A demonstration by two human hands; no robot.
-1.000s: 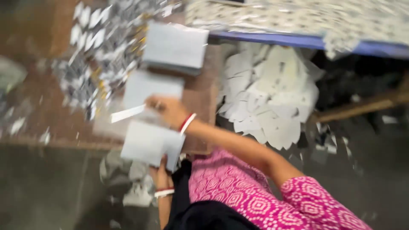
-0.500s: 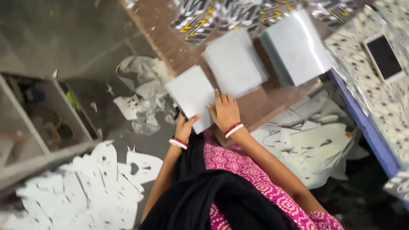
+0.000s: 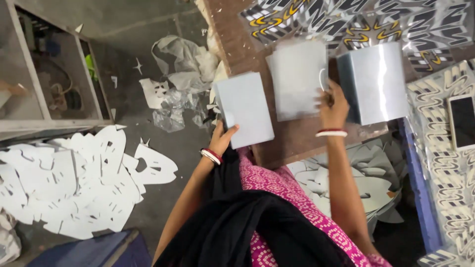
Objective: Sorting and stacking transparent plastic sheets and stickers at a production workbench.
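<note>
Brown table (image 3: 297, 143) bears three grey-white card stacks (image 3: 245, 109); hands (image 3: 225, 138) touch two.

The right hand (image 3: 332, 110) covers the near right corner of the middle stack (image 3: 297, 79), and its fingertips are lost between that stack and the right stack (image 3: 376, 81). The left hand (image 3: 223, 140) shows only thumb and palm edge; its fingers lie under the left stack (image 3: 243, 110). Right of the right hand, the phone (image 3: 462, 122) is cut by the edge.
</note>
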